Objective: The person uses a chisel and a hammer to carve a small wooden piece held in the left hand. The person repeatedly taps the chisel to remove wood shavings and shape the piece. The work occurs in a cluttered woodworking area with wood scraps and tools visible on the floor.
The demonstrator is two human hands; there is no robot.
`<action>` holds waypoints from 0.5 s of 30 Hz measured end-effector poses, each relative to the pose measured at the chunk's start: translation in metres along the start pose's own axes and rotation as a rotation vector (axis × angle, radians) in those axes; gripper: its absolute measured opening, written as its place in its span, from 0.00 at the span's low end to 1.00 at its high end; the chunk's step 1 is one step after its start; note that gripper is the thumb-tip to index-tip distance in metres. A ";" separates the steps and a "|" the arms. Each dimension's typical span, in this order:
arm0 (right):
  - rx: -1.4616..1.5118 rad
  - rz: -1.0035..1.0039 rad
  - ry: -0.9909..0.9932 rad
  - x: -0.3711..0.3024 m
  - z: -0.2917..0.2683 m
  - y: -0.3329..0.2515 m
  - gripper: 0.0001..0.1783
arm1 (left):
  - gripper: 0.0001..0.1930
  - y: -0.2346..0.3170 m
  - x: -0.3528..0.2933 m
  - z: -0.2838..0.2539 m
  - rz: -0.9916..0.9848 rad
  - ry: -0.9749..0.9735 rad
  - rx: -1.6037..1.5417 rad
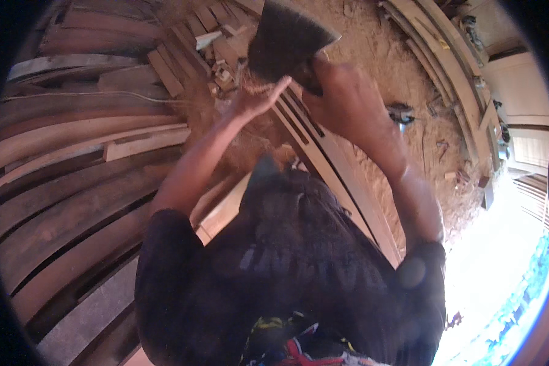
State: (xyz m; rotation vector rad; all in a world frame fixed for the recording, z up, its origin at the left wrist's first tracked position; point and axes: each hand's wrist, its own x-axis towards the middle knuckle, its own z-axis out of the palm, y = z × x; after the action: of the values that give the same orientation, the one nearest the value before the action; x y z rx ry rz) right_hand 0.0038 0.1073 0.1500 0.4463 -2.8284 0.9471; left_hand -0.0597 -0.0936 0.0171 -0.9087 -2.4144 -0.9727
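Dark bristles are fanning out at the top of the view: a wide brush [290, 38] is being held up in front of the person, its broad head pointing up and to the left, its short handle running down and to the right into the right hand [341, 100]. That long axis, from bristle tips to handle, is slanting across the picture, with the bristle end the farther one from the body. The right hand is wrapping the handle, fingers curled closed around it, so only a dark stub is showing between the bristles and the knuckles.

The left hand [257, 97] is lying just below and left of the bristles, fingers stretched out flat and together, holding nothing. Its fingertips are pointing up and right toward the base of the bristles and are very near it; whether they are touching it cannot be told. So the brush head is sitting just above the left fingertips, while the right hand is the one carrying it.

Beneath both forearms a long slatted wooden frame [323, 152] is running diagonally over sawdust-covered ground [372, 36]. Curved planks [73, 183] are stacked to the left, short wood offcuts [195, 43] are lying near the top, and more bent strips [445, 67] are lining the right side.
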 end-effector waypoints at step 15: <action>0.129 0.202 0.080 -0.035 -0.003 0.030 0.18 | 0.13 -0.031 0.028 -0.004 -0.517 -0.031 -0.663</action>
State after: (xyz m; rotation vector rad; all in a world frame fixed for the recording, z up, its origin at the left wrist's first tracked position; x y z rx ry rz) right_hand 0.0277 0.1401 0.1283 0.1334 -2.7897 1.1612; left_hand -0.1013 -0.1018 0.0210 -0.4687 -2.4250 -2.0361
